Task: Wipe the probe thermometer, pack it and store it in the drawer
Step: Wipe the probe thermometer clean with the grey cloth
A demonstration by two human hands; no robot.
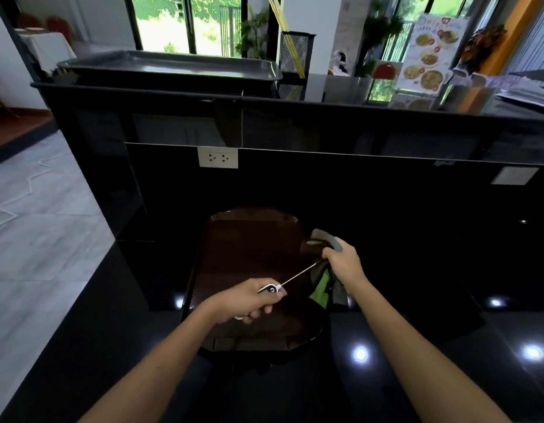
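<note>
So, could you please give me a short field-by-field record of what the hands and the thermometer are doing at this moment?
left hand: grips the white-and-black head of the thin metal probe thermometer
right hand: holds the grey and green cloth bunched around the probe's tip
probe: slanted, tip hidden in the cloth
under the hands: dark brown plastic tray on the glossy black counter
stage: wiping; no case or drawer in view
</note>
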